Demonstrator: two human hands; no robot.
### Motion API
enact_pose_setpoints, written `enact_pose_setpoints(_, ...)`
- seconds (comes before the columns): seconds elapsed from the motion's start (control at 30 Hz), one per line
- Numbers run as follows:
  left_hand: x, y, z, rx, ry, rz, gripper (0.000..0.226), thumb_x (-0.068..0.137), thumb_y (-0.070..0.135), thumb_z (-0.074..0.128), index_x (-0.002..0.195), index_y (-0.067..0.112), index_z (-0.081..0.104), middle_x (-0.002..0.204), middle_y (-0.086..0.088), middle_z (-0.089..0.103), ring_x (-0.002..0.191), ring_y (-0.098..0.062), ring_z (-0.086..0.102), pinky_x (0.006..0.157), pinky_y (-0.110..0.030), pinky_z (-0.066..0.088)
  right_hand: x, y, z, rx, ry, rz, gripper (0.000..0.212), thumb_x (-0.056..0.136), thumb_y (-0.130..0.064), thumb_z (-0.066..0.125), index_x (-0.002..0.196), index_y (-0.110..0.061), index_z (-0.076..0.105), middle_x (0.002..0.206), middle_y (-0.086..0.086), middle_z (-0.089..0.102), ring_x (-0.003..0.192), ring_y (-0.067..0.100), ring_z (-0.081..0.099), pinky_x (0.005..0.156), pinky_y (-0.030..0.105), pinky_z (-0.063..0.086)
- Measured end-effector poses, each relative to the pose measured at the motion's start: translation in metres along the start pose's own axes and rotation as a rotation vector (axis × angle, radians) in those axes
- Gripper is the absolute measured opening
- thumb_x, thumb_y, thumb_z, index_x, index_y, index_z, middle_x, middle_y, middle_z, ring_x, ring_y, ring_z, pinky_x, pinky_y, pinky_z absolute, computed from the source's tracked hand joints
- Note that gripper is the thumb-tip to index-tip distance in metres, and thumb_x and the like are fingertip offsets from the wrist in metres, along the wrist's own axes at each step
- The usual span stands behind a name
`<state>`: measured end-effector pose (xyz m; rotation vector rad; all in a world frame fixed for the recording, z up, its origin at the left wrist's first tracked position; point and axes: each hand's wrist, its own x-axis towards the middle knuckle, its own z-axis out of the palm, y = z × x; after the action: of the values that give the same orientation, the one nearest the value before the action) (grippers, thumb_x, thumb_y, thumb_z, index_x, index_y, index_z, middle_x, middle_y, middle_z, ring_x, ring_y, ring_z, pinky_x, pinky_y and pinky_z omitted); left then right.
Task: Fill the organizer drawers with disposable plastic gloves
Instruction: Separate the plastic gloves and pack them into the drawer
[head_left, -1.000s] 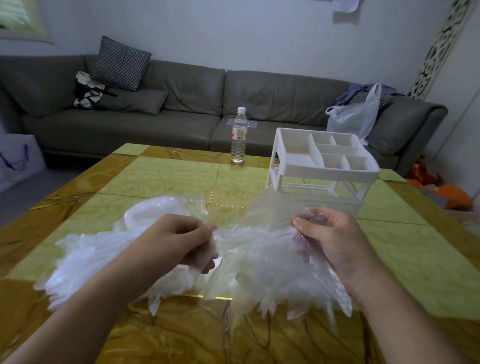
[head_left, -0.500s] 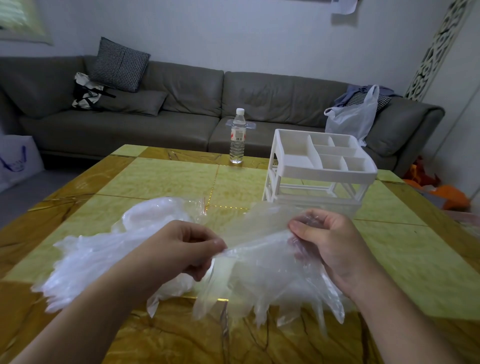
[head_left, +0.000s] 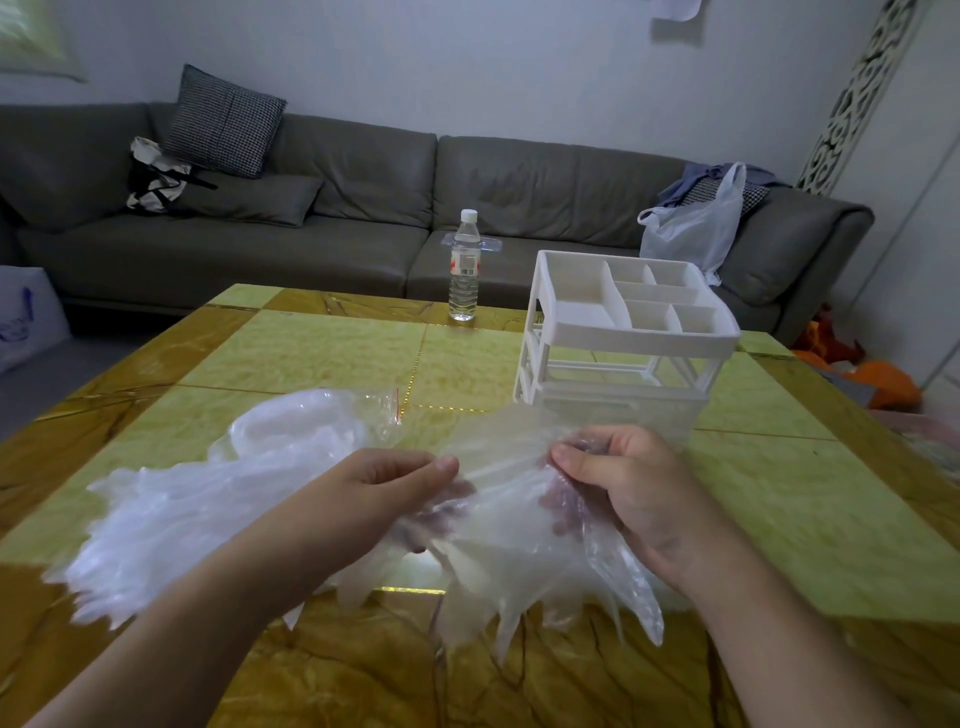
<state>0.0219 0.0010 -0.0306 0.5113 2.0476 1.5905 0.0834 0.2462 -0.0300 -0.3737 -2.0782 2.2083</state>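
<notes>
1. Head view looks down on a bunch of thin clear gloves (head_left: 519, 540) held just in front of the white organizer (head_left: 623, 338), above the yellow table (head_left: 322, 353).
2. They look feather-light, limp and slippery, likely clinging together; I'd take them at the gathered cuff end, not the dangling finger tips.
3. Left hand (head_left: 384, 488) has its thumb and fingers closed in a pinch on the near-left edge of the bunch.
4. Right hand (head_left: 623, 483) curls round the bunch's other side, fingers folded into the film, closest to the organizer.
5. More gloves lie in a loose heap (head_left: 197, 499) on the table, left of the organizer and nearer me.
6. I cannot see any gloves in the organizer's top compartments.
</notes>
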Motion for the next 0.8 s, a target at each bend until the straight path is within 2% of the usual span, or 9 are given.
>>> enact_pose_setpoints(0.07,0.002,-0.001,0.002,-0.036,0.002,0.006,0.027,0.097,0.036,0.063,0.099,0.018,0.083,0.103,-0.005,0.081,0.097,-0.025,0.077,0.090,-0.040,0.059,-0.003,-0.002,0.000,-0.032,-0.060,0.027,0.017,0.102,0.000,0.062,0.093,0.008,0.074,0.078,0.031,0.072,0.053,0.033,0.066,0.044,0.032,0.052)
enact_pose_setpoints(0.13,0.002,-0.001,0.002,-0.082,0.017,0.014,0.020,0.098,0.021,0.066,0.093,0.009,0.081,0.093,-0.016,0.079,0.087,-0.033,0.076,0.084,-0.044,0.059,-0.005,-0.003,0.001,-0.083,-0.071,0.017,0.015,0.102,-0.001,0.063,0.096,0.007,0.074,0.083,0.032,0.075,0.052,0.032,0.067,0.043,0.031,0.051)
enact_pose_setpoints(0.2,0.002,-0.003,0.002,-0.136,0.075,0.009,0.016,0.095,0.013,0.070,0.087,0.004,0.080,0.087,-0.024,0.077,0.079,-0.036,0.074,0.080,-0.047,0.058,-0.004,-0.003,0.001,-0.132,-0.009,-0.018,0.009,0.098,-0.001,0.069,0.098,0.006,0.073,0.085,0.028,0.077,0.053,0.032,0.069,0.043,0.031,0.052)
enact_pose_setpoints(0.33,0.003,-0.003,-0.001,-0.215,0.145,0.035,0.027,0.084,0.020,0.077,0.082,-0.005,0.069,0.078,-0.028,0.073,0.064,-0.032,0.068,0.066,-0.040,0.056,-0.001,-0.001,0.001,-0.198,0.093,-0.053,0.015,0.097,-0.005,0.073,0.097,0.009,0.070,0.080,0.021,0.078,0.052,0.033,0.069,0.047,0.033,0.055)
enact_pose_setpoints(0.43,0.002,0.003,-0.001,-0.279,0.163,0.030,0.030,0.093,0.024,0.068,0.081,-0.003,0.069,0.074,-0.023,0.070,0.061,-0.030,0.068,0.059,-0.037,0.057,-0.001,-0.002,0.000,-0.199,0.107,-0.053,0.017,0.099,-0.004,0.069,0.095,0.012,0.067,0.080,0.022,0.078,0.052,0.030,0.069,0.046,0.033,0.054)
enact_pose_setpoints(0.53,0.005,0.004,-0.008,-0.315,0.272,0.047,0.030,0.098,0.021,0.065,0.080,-0.001,0.074,0.076,-0.020,0.071,0.069,-0.027,0.072,0.071,-0.038,0.065,-0.002,-0.006,-0.005,-0.194,0.169,-0.048,0.014,0.101,-0.004,0.067,0.093,0.006,0.071,0.078,0.021,0.077,0.054,0.030,0.070,0.047,0.033,0.054)
enact_pose_setpoints(0.6,0.005,0.004,-0.017,-0.350,0.368,0.074,0.025,0.098,0.016,0.065,0.089,-0.005,0.074,0.088,-0.020,0.077,0.080,-0.027,0.074,0.081,-0.035,0.063,-0.003,-0.009,-0.012,-0.206,0.245,-0.052,0.016,0.101,-0.007,0.068,0.089,0.003,0.072,0.072,0.018,0.076,0.056,0.031,0.069,0.050,0.034,0.054)
enact_pose_setpoints(0.7,0.004,0.008,-0.031,-0.409,0.430,0.155,0.021,0.101,0.010,0.060,0.101,-0.007,0.071,0.100,-0.022,0.078,0.095,-0.032,0.077,0.083,-0.034,0.065,-0.009,-0.022,-0.022,-0.246,0.378,-0.119,0.022,0.097,-0.008,0.065,0.082,0.008,0.067,0.060,0.015,0.068,0.054,0.026,0.061,0.054,0.035,0.049)
enact_pose_setpoints(0.8,-0.001,0.013,-0.034,-0.425,0.441,0.230,0.020,0.102,0.010,0.058,0.102,-0.007,0.068,0.102,-0.024,0.077,0.098,-0.037,0.076,0.086,-0.041,0.064,-0.023,-0.040,-0.025,-0.289,0.537,-0.266,0.025,0.093,-0.005,0.058,0.078,0.016,0.057,0.060,0.027,0.058,0.043,0.018,0.049,0.048,0.030,0.047)
